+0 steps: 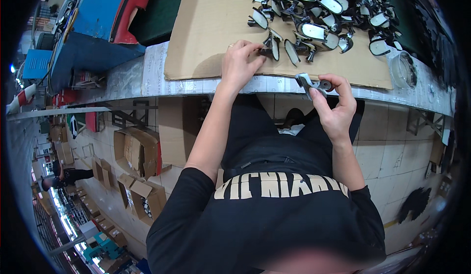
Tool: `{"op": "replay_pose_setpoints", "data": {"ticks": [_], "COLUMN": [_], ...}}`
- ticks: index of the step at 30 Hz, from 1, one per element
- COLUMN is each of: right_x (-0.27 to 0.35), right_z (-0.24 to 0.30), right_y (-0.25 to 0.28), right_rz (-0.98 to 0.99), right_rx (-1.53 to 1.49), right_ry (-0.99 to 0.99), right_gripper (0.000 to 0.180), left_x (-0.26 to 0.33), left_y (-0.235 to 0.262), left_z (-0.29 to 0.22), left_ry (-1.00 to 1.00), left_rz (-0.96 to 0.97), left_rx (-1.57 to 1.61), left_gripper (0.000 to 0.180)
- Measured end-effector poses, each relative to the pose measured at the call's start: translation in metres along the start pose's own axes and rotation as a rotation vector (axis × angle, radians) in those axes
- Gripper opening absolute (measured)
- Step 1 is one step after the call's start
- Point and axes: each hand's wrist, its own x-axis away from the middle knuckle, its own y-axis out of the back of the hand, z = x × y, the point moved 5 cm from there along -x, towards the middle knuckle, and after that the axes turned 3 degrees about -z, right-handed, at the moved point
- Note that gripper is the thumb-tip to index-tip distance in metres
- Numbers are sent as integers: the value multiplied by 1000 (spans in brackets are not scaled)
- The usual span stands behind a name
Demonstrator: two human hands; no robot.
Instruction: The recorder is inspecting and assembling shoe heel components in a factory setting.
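Note:
On the brown cardboard sheet (pixel 206 23) at the table's near edge, my left hand (pixel 239 64) is closed, its fingertips pinching the dark edge of a black piece with a pale oval face (pixel 275 49), which looks like a shoe part. Just right of that piece lies another pale oval one (pixel 291 52). My right hand (pixel 336 108) hovers at the front edge, closed around a small grey metal tool with a dark round end (pixel 325 84), perhaps thread snips. A whitish bit (pixel 303 79) shows at the tool's far end; whether it is part of the tool I cannot tell.
A heap of black-and-white pieces (pixel 314 30) covers the far right of the cardboard. A clear round container (pixel 405 70) stands at the right edge. Blue machinery (pixel 98 13) with a red part (pixel 128 18) is at left. Cardboard boxes (pixel 137 151) stand on the floor; a person (pixel 66 177) is far left.

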Motion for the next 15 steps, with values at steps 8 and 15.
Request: {"op": "replay_pose_setpoints", "data": {"ticks": [8,15], "right_x": [4,0], "right_z": [-17,-12], "right_y": [5,-13], "right_rz": [-21,23], "right_rx": [-29,-40], "right_ry": [-70,-10], "right_gripper": [30,30], "left_x": [19,22], "left_y": [19,51], "left_z": [14,18], "left_ry": [507,304], "left_rz": [78,-45], "left_rx": [651,399], "left_gripper": [15,18]}}
